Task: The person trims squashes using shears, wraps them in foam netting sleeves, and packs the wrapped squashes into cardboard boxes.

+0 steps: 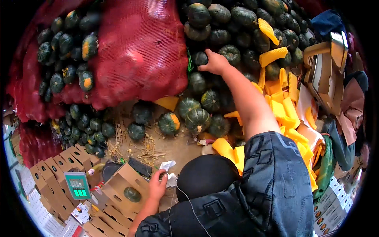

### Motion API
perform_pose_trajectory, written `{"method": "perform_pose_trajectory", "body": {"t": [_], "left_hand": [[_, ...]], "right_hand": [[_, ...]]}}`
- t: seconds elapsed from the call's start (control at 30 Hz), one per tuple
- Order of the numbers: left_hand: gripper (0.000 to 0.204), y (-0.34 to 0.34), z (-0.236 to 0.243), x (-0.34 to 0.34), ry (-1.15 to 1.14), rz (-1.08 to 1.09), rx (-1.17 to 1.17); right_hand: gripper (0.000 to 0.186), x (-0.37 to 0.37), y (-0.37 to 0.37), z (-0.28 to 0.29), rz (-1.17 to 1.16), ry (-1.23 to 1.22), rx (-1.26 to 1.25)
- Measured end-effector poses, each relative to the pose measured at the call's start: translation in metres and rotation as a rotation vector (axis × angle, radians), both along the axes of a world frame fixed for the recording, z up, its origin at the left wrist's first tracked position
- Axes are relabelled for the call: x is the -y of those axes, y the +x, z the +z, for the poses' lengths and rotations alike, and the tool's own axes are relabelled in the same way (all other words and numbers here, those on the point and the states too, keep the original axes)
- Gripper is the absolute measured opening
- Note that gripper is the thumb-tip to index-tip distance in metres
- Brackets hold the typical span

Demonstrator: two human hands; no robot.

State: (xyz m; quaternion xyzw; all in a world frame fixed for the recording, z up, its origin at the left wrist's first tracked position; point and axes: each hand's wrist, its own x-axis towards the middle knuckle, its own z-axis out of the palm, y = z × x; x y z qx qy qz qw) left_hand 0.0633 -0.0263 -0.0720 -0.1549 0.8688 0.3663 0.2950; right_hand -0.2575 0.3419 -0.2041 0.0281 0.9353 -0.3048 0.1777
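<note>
My right hand reaches far out to the pile, its fingers curled round one side of a small dark green squash. That squash lies beside the edge of a red mesh sack, with other squashes close against it. Low and to the left, my left hand is closed, thumb and fingers together; what it holds, if anything, is too small to name. Crumpled white paper is right beside those fingers. Below the left hand, an open cardboard box has a single green squash in it.
A heap of squashes fills the far side. Yellow foam net sleeves lie heaped at the right. Several loose squashes sit on the straw-strewn floor. A scale display and folded cartons stand lower left.
</note>
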Motion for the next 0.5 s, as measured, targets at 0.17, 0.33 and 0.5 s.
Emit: {"method": "perform_pose_trajectory", "body": {"t": [0.17, 0.33, 0.5], "left_hand": [[0.025, -0.003, 0.0, 0.0, 0.056, 0.122, 0.079], [0.026, -0.003, -0.005, 0.01, 0.001, 0.045, 0.031], [0.025, -0.015, -0.005, 0.002, 0.061, 0.087, 0.053]], "right_hand": [[0.064, -0.051, -0.022, 0.024, 0.208, -0.04, -0.073], [0.058, -0.058, -0.064, 0.014, 0.034, 0.567, -0.338], [0.07, -0.06, -0.053, -0.006, 0.156, 0.427, -0.245]]}}
